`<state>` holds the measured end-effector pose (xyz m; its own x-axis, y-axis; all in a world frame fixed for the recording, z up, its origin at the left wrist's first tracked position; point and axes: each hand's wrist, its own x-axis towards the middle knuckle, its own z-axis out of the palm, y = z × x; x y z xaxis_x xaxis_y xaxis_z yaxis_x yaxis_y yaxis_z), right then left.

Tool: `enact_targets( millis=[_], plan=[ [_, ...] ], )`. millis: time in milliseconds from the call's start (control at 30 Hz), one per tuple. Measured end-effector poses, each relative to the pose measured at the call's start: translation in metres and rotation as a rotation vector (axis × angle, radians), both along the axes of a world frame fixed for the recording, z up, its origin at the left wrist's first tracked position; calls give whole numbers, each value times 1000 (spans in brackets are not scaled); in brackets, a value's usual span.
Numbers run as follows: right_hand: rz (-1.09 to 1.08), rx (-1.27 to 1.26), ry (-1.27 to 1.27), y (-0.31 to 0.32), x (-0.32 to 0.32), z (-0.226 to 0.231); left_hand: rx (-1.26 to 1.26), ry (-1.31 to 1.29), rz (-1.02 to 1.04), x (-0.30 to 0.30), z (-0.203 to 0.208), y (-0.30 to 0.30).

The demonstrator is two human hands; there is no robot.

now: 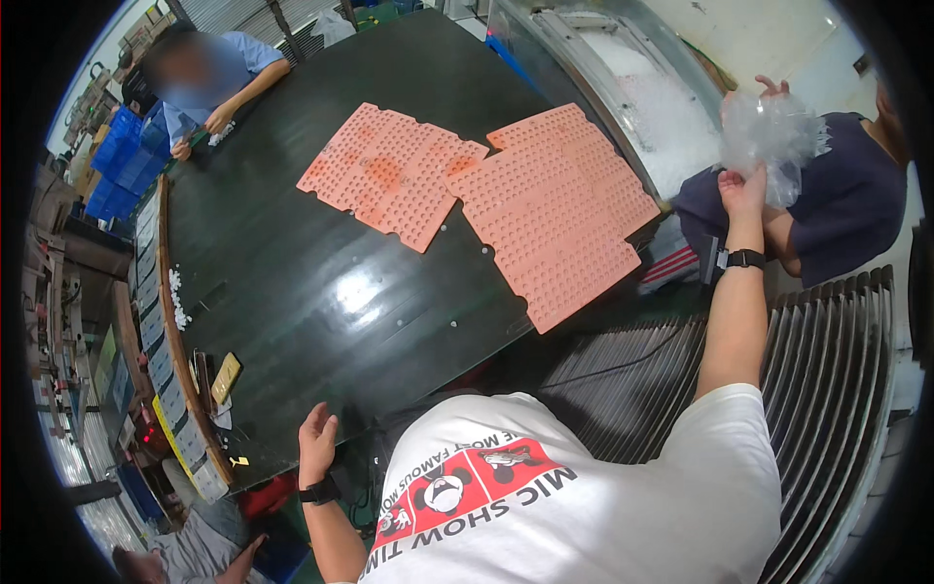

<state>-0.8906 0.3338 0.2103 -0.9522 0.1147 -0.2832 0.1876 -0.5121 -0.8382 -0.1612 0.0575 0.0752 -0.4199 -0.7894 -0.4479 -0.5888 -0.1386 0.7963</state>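
My right hand [743,191], with the arm stretched out to the right, grips the lower part of a crumpled clear plastic bag [778,131]. Beyond the bag, another person's hand [772,86] shows its fingers, and I cannot tell whether it holds the plastic too. My left hand [317,443] hovers by the near edge of the dark table [292,321], fingers loosely bent and apart, with nothing in it. Two pink mats with rows of round dimples lie on the table: a smaller left mat [379,165] touches or overlaps a larger right mat [559,209].
A clear-walled bin of white granules [642,102] stands at the far right. Ribbed metal slats [817,360] run beside my right arm. A yellow block [226,378] lies near the table's wooden left rim [175,321]. A co-worker in blue [233,73] works at the far left.
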Motion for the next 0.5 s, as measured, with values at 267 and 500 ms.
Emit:
enact_targets(
  millis=[267, 500],
  plan=[
    [352, 246, 126, -31, 68, -54, -1, -49, -18, 3, -3, -2],
    [1174, 1558, 745, -65, 284, -162, -9, -90, -50, -8, -23, -18]
  ],
)
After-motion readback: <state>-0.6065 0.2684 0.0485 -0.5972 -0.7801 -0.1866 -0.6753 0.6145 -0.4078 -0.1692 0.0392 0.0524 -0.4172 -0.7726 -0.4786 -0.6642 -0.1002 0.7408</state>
